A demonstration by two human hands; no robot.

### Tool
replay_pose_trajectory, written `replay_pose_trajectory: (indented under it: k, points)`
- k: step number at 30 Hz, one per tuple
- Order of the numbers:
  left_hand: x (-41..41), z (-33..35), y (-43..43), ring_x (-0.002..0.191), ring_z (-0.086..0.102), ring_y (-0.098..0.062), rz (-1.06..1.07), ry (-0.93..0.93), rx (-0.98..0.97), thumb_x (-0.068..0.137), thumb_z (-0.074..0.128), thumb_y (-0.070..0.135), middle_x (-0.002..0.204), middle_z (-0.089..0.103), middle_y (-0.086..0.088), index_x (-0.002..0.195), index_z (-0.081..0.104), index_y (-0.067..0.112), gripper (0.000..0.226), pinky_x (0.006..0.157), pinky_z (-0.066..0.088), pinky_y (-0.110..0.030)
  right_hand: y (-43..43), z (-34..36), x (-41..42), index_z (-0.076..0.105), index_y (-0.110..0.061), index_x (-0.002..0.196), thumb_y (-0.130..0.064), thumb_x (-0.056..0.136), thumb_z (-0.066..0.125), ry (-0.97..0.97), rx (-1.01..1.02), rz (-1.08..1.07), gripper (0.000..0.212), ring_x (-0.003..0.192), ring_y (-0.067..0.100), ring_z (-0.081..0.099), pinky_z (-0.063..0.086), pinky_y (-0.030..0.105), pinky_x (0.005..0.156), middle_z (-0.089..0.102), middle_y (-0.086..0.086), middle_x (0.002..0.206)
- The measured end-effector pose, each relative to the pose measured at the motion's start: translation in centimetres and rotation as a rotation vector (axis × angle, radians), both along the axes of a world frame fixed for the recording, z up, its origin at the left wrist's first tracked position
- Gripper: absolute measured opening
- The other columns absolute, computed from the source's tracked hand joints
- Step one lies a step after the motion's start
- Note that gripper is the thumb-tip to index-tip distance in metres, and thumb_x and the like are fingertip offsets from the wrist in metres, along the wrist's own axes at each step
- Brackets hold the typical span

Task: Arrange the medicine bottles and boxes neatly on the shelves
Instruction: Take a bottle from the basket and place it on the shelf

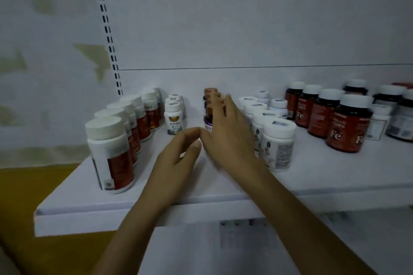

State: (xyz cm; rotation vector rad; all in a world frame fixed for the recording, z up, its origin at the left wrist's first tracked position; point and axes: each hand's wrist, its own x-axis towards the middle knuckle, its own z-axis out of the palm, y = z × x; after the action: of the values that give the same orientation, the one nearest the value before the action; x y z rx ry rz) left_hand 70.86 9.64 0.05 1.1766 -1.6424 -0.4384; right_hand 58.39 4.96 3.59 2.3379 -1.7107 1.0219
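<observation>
A white shelf (156, 187) carries rows of medicine bottles running front to back. In the middle stands a row of dark bottles with orange caps (210, 92). My right hand (225, 134) reaches in with fingers straight, touching the right side of that row and hiding its front bottles. My left hand (178, 154) hovers just in front of the row, fingers loosely curled, holding nothing. To the left is a row of small white bottles (175, 116), and further left a row of white bottles with red labels (109, 154).
Right of my hands stand white-capped white bottles (277, 140), then dark red "Fe" bottles (348, 123), then more dark bottles (400, 118) at the far right. A slotted upright (107, 29) rises at the back left. Below the shelf edge is a yellow-brown floor (33, 207).
</observation>
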Motion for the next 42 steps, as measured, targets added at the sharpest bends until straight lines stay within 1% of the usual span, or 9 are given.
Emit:
replay_pose_trajectory:
  k: [3,7,10,14,18,24,28,34,42]
  points:
    - [-0.2,-0.1,0.3,0.105,0.042,0.023,-0.02,0.072,-0.018,0.097,0.047,0.026,0.114,0.044,0.037,0.122,0.044,0.043,0.03,0.081,0.033,0.006,0.1,-0.7,0.6,0.018,-0.024,0.147,-0.032,0.091,0.058,-0.05,-0.034,-0.059,0.07,0.129,0.029,0.042,0.042,0.04,0.099,0.027,0.009,0.149]
    - [-0.1,-0.1,0.3,0.101,0.033,0.031,-0.06,0.119,-0.002,0.097,0.045,0.031,0.12,0.039,0.034,0.132,0.036,0.042,0.038,0.079,0.026,0.01,1.3,-0.8,0.7,0.031,-0.027,0.14,-0.029,0.086,0.067,-0.198,-0.112,-0.045,0.065,0.118,0.018,0.049,0.046,0.031,0.093,0.044,0.001,0.134]
    - [0.1,-0.1,0.3,0.094,0.033,0.036,-0.109,0.176,0.026,0.097,0.043,0.034,0.125,0.037,0.027,0.139,0.033,0.035,0.043,0.073,0.027,0.011,2.7,-1.7,0.9,0.042,-0.025,0.13,-0.018,0.081,0.073,-0.49,-0.114,0.12,0.058,0.11,0.005,0.05,0.046,0.019,0.089,0.051,-0.009,0.124]
    - [0.0,0.7,1.0,0.085,0.041,0.036,-0.198,0.271,0.076,0.095,0.05,0.031,0.106,0.044,0.034,0.133,0.036,0.034,0.041,0.067,0.034,0.007,4.1,-2.2,0.1,0.05,-0.023,0.121,0.001,0.082,0.068,-0.977,0.124,0.396,0.05,0.099,0.011,0.066,0.057,0.029,0.078,0.058,0.002,0.121]
    - [0.1,1.2,1.6,0.088,0.051,0.025,-0.274,0.339,0.109,0.079,0.059,0.045,0.105,0.049,0.032,0.127,0.038,0.036,0.053,0.069,0.043,0.0,4.2,-2.2,-1.0,0.05,-0.021,0.128,-0.006,0.077,0.072,-1.24,0.272,0.527,0.058,0.103,0.021,0.067,0.057,0.036,0.079,0.064,0.008,0.122]
    - [0.3,1.0,1.7,0.089,0.068,-0.014,-0.325,0.432,0.135,0.069,0.061,0.047,0.107,0.065,0.004,0.119,0.053,0.026,0.055,0.067,0.056,-0.023,4.5,-2.0,-1.0,0.048,-0.028,0.129,-0.018,0.075,0.071,-1.19,0.248,0.533,0.059,0.106,0.011,0.066,0.056,0.027,0.083,0.07,-0.011,0.111]
    - [0.5,1.1,1.7,0.086,0.069,-0.015,-0.332,0.528,0.131,0.073,0.058,0.043,0.106,0.065,0.0,0.117,0.053,0.024,0.049,0.061,0.055,-0.021,4.8,-1.8,-0.6,0.052,-0.035,0.113,-0.034,0.076,0.062,-1.041,0.294,0.507,0.038,0.092,0.002,0.068,0.055,0.017,0.072,0.072,-0.021,0.093]
    - [0.1,0.5,2.0,0.099,0.059,-0.002,-0.209,0.315,-0.077,0.075,0.076,0.018,0.114,0.056,0.011,0.116,0.051,0.028,0.05,0.073,0.053,-0.016,4.7,-1.8,-0.9,0.059,-0.022,0.105,-0.029,0.071,0.065,-1.143,0.387,0.581,0.035,0.089,0.01,0.071,0.055,0.019,0.068,0.075,-0.007,0.091]
    - [0.0,1.0,1.9,0.11,0.056,-0.005,-0.271,0.344,0.058,0.065,0.065,0.045,0.125,0.053,0.013,0.134,0.042,0.031,0.074,0.086,0.051,-0.015,4.2,-2.1,-1.1,0.055,-0.029,0.11,-0.015,0.071,0.071,-1.234,0.306,0.613,0.044,0.093,0.005,0.069,0.055,0.02,0.069,0.073,-0.013,0.092]
